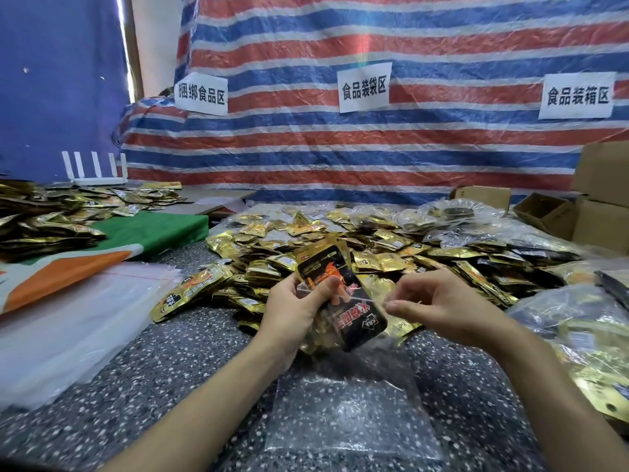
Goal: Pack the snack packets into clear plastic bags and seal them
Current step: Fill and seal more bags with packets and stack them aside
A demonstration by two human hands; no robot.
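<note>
Nearest us, a clear bag (347,413) lies flat on the speckled table (153,386). Just beyond it the left hand (292,311) grips a stack of snack packets (340,301), fingers curled round its middle. The right hand (442,304) pinches the thin film of a clear plastic bag (374,302) drawn across the stack. We judge the packets light, slick and apt to slide apart, so we would clamp the stack by its flat faces. The film looks limp, best taken at its mouth edge. Farther off lie the loose packet pile (340,240), filled bags (446,216), cardboard boxes (602,229) and a striped tarp (340,148).
</note>
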